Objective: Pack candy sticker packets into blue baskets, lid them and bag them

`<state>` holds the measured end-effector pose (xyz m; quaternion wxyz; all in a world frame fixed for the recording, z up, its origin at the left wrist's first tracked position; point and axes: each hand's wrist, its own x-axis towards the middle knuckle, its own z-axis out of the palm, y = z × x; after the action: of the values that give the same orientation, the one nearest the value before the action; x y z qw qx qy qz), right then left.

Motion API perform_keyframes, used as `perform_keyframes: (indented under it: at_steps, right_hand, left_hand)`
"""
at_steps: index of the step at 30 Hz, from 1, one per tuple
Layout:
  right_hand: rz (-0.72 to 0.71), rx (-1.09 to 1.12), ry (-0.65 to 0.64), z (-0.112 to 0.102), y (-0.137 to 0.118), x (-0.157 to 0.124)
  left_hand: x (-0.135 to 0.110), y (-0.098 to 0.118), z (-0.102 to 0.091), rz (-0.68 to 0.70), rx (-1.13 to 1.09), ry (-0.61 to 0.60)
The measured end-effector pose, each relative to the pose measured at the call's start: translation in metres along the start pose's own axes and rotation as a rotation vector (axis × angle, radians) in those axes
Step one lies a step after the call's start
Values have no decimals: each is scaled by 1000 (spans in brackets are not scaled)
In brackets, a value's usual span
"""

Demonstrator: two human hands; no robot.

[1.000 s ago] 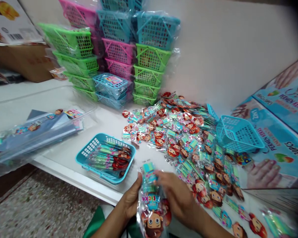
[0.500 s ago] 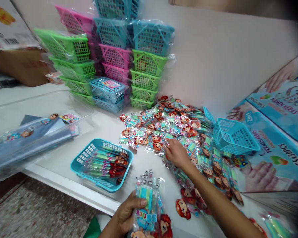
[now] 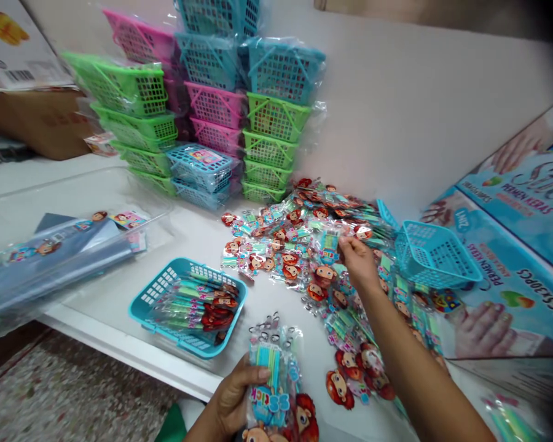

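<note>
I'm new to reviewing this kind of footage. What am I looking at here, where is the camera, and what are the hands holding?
There is no machine here: a person works with two bare hands, filmed by a camera worn on their head, looking forward and down. The left hand grips a bunch of cartoon-face packets near the white table's edge. The right hand reaches out and pinches a single packet just above the loose pile of packets spread on the table. A turquoise basket already holding packets sits to the left, an empty turquoise basket to the right, and wrapped stacks of baskets in green, pink and blue stand behind.
</note>
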<state>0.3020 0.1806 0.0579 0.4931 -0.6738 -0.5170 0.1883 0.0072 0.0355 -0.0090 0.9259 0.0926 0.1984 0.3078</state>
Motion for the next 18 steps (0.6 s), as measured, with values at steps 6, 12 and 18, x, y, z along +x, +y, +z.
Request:
perform_keyframes:
  at_steps: [6, 12, 18]
  right_hand:
    - [122, 197, -157, 6, -42, -60]
    - [-53, -108, -552, 28, -80, -165]
    - [-321, -592, -487, 37, -76, -191]
  left_hand:
    - [2, -2, 5, 4, 13, 62]
    - [3, -3, 5, -16, -115, 32]
    - [2, -4, 1, 3, -133, -7]
